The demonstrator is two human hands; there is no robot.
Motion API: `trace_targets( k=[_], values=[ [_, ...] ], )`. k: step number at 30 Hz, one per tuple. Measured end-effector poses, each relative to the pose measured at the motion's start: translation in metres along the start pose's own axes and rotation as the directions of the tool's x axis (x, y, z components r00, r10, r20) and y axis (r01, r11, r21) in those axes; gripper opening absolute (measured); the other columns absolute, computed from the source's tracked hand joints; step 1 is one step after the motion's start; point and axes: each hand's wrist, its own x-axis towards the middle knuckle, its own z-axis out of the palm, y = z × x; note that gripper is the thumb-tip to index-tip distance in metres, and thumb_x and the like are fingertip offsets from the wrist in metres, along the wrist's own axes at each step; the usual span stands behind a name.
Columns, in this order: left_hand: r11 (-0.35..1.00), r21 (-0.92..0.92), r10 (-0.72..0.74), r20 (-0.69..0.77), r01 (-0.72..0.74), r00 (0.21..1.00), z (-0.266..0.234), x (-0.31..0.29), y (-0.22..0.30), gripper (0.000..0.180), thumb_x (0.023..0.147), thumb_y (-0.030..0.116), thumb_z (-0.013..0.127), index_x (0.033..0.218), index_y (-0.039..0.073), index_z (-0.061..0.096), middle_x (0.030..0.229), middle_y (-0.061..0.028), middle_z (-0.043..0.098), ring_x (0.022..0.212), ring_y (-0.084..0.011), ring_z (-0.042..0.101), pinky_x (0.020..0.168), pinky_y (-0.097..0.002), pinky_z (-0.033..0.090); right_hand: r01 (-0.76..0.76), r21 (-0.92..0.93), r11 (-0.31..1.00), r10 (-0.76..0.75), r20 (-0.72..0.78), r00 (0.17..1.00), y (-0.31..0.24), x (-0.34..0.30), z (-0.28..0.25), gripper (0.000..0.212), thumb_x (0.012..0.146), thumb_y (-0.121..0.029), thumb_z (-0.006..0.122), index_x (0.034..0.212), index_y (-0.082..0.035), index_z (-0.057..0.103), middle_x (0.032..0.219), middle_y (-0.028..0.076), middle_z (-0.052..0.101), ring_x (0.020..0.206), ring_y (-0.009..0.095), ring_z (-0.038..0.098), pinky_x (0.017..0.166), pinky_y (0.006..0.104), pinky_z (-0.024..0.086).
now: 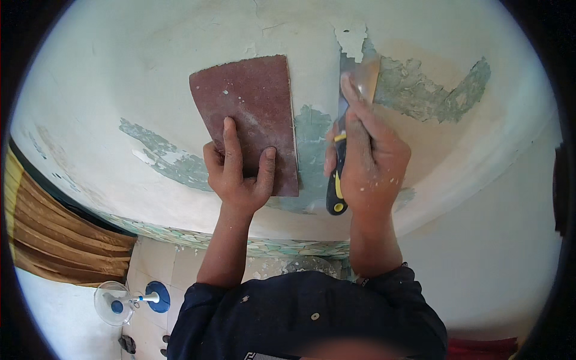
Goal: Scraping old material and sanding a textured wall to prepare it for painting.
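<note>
A reddish-brown sheet of sandpaper [255, 90] lies against the pale wall [150, 78], with specks of dust on its face. My left hand [239, 180] grips the sheet near its lower part, forefinger and thumb over the front. To the right, my right hand [375, 165] is closed round a scraper [367, 72] with a black and yellow handle, one finger stretched along the blade. The blade's tip meets the wall at a loose flake of white paint [352, 41]. Grey-green patches [414, 90] show where paint is gone, on both sides and between my hands.
A mosaic-patterned band [288, 247] runs along the wall's lower part. Below left are a brown curtain [66, 240], a standing fan [114, 303] and a tiled floor [150, 258] with pale flakes. Red cloth [483, 348] shows at lower right, a dark object [560, 189] at the right rim.
</note>
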Motion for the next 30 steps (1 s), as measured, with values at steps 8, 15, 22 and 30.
trace_targets(
  k=[8, 15, 22, 30],
  values=[
    [1.000, -0.009, 0.000, -0.020, -0.001, 1.000, 0.001, 0.002, 0.002, 0.077, 0.084, 0.023, 0.077, 0.146, -0.006, 0.043, 0.098, -0.0124, 0.048, 0.083, -0.0231, 0.047, 0.070, -0.0301, 0.041, 0.019, 0.037, 0.999, -0.017, -0.033, 0.999, -0.017, 0.026, 0.010, 0.030, 0.100, 0.001, 0.048, 0.123, 0.000, 0.067, 0.076, 0.010, 0.063, 0.048, 0.009, 0.052, 0.041, 0.0227, 0.039],
    [0.999, -0.011, 0.039, -0.073, -0.040, 0.997, 0.002, 0.004, 0.001, 0.073, 0.077, 0.017, 0.080, 0.139, -0.008, 0.051, 0.092, -0.0128, 0.053, 0.076, -0.0233, 0.045, 0.061, -0.0296, 0.041, 0.056, -0.065, 0.996, -0.054, 0.025, 0.998, -0.018, 0.025, 0.010, 0.030, 0.100, -0.002, 0.049, 0.124, -0.001, 0.067, 0.074, 0.006, 0.061, 0.048, 0.009, 0.052, 0.044, 0.0224, 0.041],
    [0.999, 0.002, 0.034, -0.068, -0.034, 0.997, 0.000, 0.003, 0.000, 0.074, 0.077, 0.017, 0.080, 0.140, -0.009, 0.050, 0.092, -0.0127, 0.053, 0.077, -0.0235, 0.045, 0.062, -0.0297, 0.041, 0.049, -0.076, 0.996, -0.045, 0.061, 0.997, -0.018, 0.037, 0.016, 0.031, 0.100, -0.003, 0.048, 0.126, 0.000, 0.066, 0.074, 0.005, 0.059, 0.047, 0.008, 0.050, 0.045, 0.0226, 0.039],
    [1.000, -0.011, 0.017, -0.049, -0.017, 0.999, 0.000, 0.001, 0.001, 0.074, 0.078, 0.018, 0.080, 0.141, -0.008, 0.049, 0.094, -0.0132, 0.053, 0.078, -0.0236, 0.045, 0.064, -0.0305, 0.041, -0.138, 0.026, 0.990, 0.140, -0.106, 0.985, -0.013, -0.011, -0.011, 0.037, 0.103, -0.001, 0.045, 0.137, -0.003, 0.058, 0.073, 0.004, 0.057, 0.047, 0.008, 0.048, 0.044, 0.0223, 0.040]
  ],
)
